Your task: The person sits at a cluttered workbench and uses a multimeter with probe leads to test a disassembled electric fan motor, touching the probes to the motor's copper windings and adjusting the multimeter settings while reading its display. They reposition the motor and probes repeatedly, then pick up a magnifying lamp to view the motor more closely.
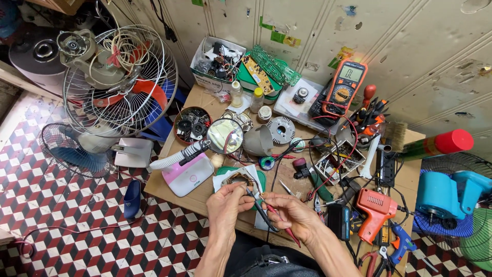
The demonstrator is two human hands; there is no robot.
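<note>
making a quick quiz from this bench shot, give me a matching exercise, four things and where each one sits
Things:
1. orange handheld multimeter
2. round magnifying glass on a white flexible arm
3. orange pistol-shaped soldering gun
4. red-handled pliers

Places:
A. in the right hand
B. near edge, right of the hands
C. back of the cluttered wooden table, by the wall
D. above the left hand

Pairs: 1-C, 2-D, 3-B, 4-A

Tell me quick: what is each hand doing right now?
Left hand: fingers closed on a small wound coil part.
Right hand: fingers closed around red-handled pliers, tips at the coil part.
</note>
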